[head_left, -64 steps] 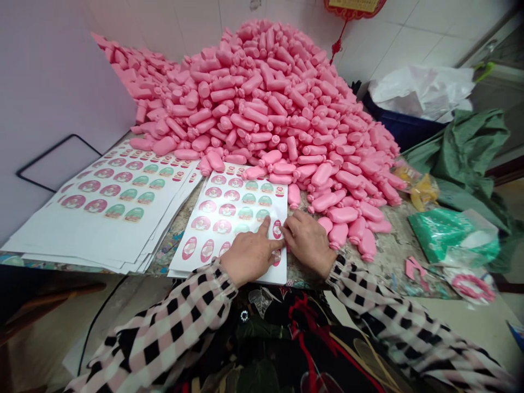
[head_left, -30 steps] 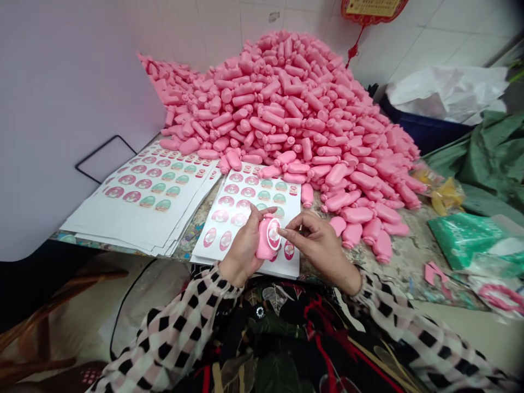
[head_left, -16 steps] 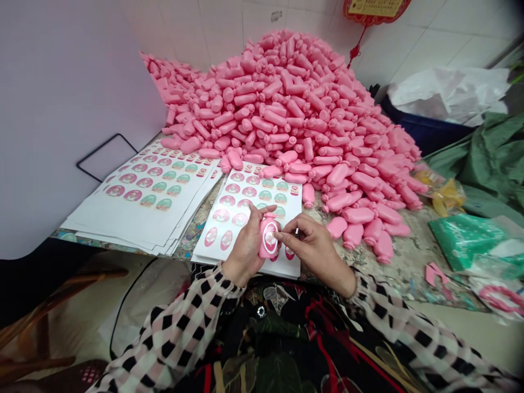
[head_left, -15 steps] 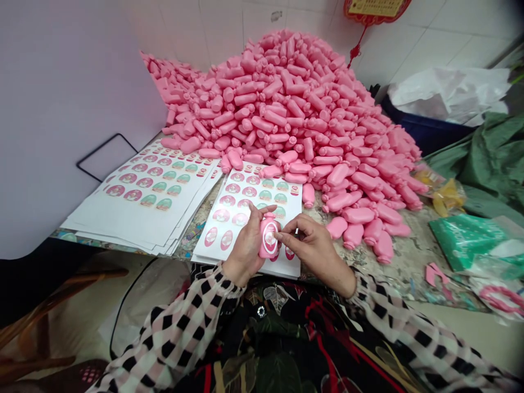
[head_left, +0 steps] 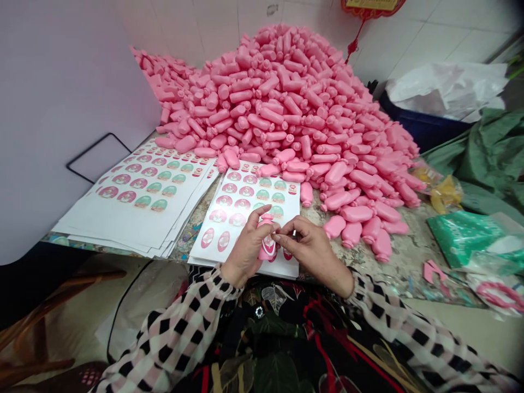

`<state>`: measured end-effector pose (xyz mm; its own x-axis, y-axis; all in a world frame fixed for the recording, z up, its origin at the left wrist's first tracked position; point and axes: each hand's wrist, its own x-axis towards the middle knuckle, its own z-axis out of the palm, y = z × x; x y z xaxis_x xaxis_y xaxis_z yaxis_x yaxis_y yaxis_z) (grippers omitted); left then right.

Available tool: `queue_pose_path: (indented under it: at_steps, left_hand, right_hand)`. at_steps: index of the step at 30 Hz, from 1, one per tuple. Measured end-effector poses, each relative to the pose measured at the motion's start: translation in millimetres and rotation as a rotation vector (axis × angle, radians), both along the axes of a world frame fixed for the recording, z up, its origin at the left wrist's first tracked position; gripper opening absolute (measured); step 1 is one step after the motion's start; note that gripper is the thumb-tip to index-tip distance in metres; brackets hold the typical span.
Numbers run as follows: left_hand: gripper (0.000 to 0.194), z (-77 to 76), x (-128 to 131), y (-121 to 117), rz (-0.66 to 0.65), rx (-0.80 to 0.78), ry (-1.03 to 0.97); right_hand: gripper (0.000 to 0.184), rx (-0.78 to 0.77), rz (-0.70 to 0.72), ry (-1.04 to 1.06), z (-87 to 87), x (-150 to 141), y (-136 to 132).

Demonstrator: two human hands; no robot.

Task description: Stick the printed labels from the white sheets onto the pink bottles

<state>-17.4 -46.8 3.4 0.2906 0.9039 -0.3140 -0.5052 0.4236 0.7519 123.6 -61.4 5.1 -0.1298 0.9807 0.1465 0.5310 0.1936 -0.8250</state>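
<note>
My left hand (head_left: 242, 252) is wrapped round a small pink bottle (head_left: 267, 218), held upright with its cap on top. An oval white-and-pink sticker (head_left: 269, 245) lies on the bottle's front, and my left thumb presses on its upper part. Thumb and index finger of my right hand (head_left: 314, 252) are pinched together at the sticker's right edge. Fingers partly cover the sticker, so how much of it is stuck down cannot be seen. Beneath both hands lies a sheet of stickers (head_left: 224, 217), printed in pink and green.
A large heap of pink bottles (head_left: 282, 103) covers the back of the table. More sticker sheets (head_left: 118, 215) are stacked at left. To the right are a green package (head_left: 462, 237), pink scissors (head_left: 434, 272), a pink ring (head_left: 500, 295) and a dark blue bin (head_left: 426, 123).
My left thumb has moved over the sticker, covering part of it. My right fingertips stay pinched at its edge. The camera view has shifted slightly.
</note>
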Motion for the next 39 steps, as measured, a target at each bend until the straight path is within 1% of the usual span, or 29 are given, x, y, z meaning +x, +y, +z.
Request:
queue_pose_path:
  at_steps: [3,7,9,12,14,17,21,24,27,31,33,36,38,39]
  left_hand:
    - [0.052,-1.8,-0.2,-1.5,-0.016,0.020,0.039]
    - [0.052,-1.3,-3.5,0.1,-0.030,0.052,0.118]
    - [0.052,1.9,-7.6,3.0,0.007,0.065,0.178]
    - [0.051,8.1,-12.5,7.2,0.082,0.087,0.223]
    - [0.048,10.5,-11.6,8.0,0.079,0.091,0.187]
    - [0.044,9.6,-4.5,5.3,0.035,0.087,0.109]
    - [0.043,3.5,1.8,1.1,0.075,0.022,0.063]
    - [0.045,-0.5,-0.2,0.2,0.128,-0.017,0.021]
    - [0.046,-2.2,-2.7,-0.4,0.140,-0.011,-0.027]
    - [0.052,-2.2,-0.8,-3.9,0.117,0.040,-0.055]
    - [0.051,-2.9,1.9,-6.7,0.101,0.046,-0.039]
    - [0.038,-3.5,2.7,-10.6,0.011,0.052,0.023]
    - [0.030,-2.1,-4.0,-12.4,-0.010,0.063,0.071]
    - [0.029,-0.7,-10.7,-13.4,0.011,0.060,0.098]
  right_hand:
    - [0.019,-0.024,-0.003,0.009,-4.6,-0.3,-0.8]
    - [0.018,-0.126,0.025,0.082,-13.1,6.4,-1.9]
    - [0.019,-0.165,-0.002,0.124,-13.6,13.1,-2.1]
    - [0.022,-0.203,-0.076,0.237,-7.3,19.7,-1.8]
    - [0.026,-0.242,-0.097,0.348,-1.4,17.2,-1.6]
    - [0.034,-0.312,-0.101,0.478,3.4,3.1,-1.8]
    - [0.038,-0.349,-0.040,0.534,-2.1,-16.9,-4.0]
    - [0.038,-0.363,-0.005,0.567,-9.2,-22.1,-5.7]
    - [0.042,-0.411,0.003,0.657,-11.1,-22.2,-5.5]
    - [0.043,-0.511,0.015,0.790,-7.2,-24.0,-4.5]
    - [0.042,-0.476,-0.005,0.800,-7.2,-26.4,-5.1]
    - [0.042,-0.368,-0.005,0.738,-12.4,-28.7,-8.3]
    - [0.039,-0.317,0.080,0.611,-17.1,-26.0,-11.1]
    - [0.037,-0.290,0.143,0.499,-18.8,-22.5,-11.9]
